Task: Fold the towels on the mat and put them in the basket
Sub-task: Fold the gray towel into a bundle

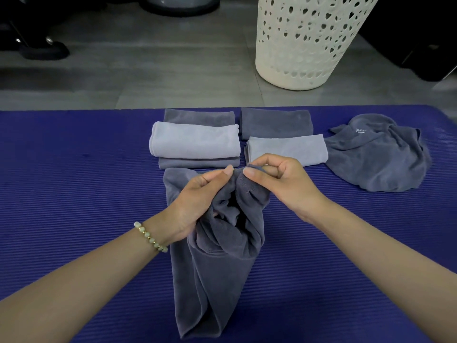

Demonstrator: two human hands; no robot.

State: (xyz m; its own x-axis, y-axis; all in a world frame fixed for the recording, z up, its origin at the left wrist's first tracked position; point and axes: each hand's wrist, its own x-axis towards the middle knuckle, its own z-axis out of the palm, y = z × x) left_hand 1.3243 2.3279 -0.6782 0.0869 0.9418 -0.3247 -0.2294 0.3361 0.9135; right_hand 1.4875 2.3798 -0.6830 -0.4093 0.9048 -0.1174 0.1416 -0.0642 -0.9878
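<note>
Head view looks down at a blue ribbed mat (74,194) on a grey floor (123,78). Both hands pinch the top edge of a dark grey towel (212,280) and lift it up off the mat, while its bottom end lies on the mat close to the person. The left hand (197,201) and the right hand (279,179) are almost touching. A bead bracelet (150,237) is on the left wrist.

Behind the hands sit folded towels: a light grey one (195,141) on top of dark ones at the left, and a light grey one (289,148) in front of a dark one (275,122) at the right. Far right lies a crumpled dark grey towel (378,157) with small white writing, too blurry to read. A tall white basket (304,40) with little holes stands on the floor past the mat.
</note>
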